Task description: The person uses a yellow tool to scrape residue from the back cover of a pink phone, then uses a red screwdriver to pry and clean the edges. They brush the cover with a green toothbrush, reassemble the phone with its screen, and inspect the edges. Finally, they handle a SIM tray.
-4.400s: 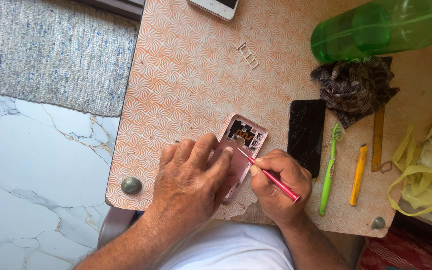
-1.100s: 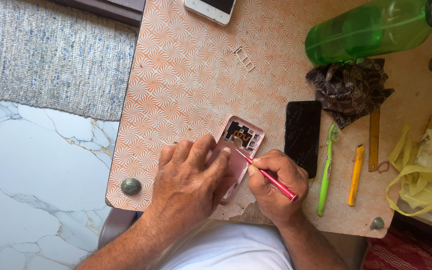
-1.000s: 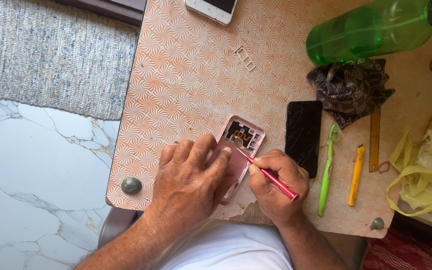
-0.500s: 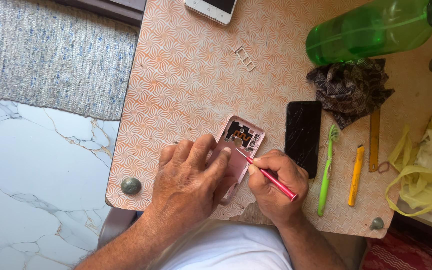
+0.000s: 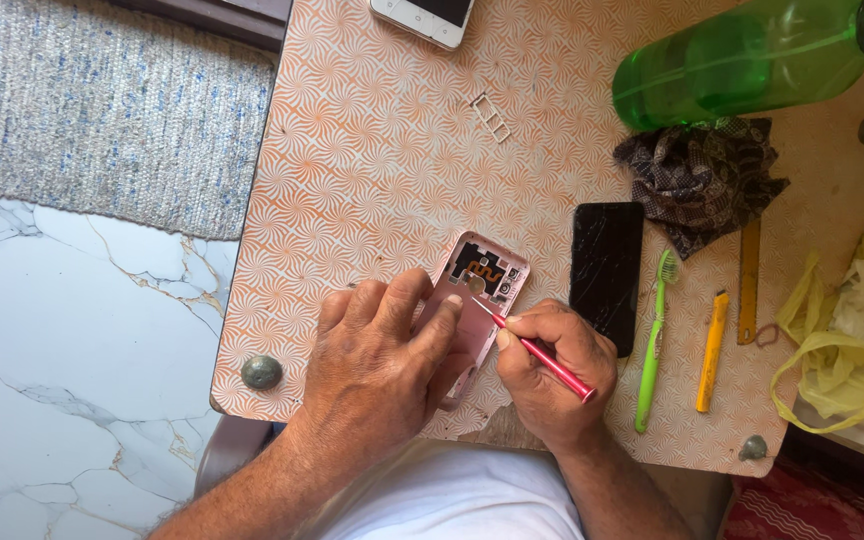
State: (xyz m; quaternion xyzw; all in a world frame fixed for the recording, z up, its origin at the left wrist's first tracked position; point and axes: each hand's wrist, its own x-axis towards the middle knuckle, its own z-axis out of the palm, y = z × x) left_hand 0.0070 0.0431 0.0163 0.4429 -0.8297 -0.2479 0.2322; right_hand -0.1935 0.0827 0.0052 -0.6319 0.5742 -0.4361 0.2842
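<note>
Head view: left hand (image 5: 382,350) presses flat on the pink phone shell (image 5: 472,300); right hand (image 5: 552,370) pinches a red tool (image 5: 542,355), its tip up-left of the grip, inside the shell.

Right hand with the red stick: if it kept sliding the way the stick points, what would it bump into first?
Probably the left hand. The right hand aims its red tool up-left across the pink phone shell, where the left fingertips press, though depth is unclear.
</note>
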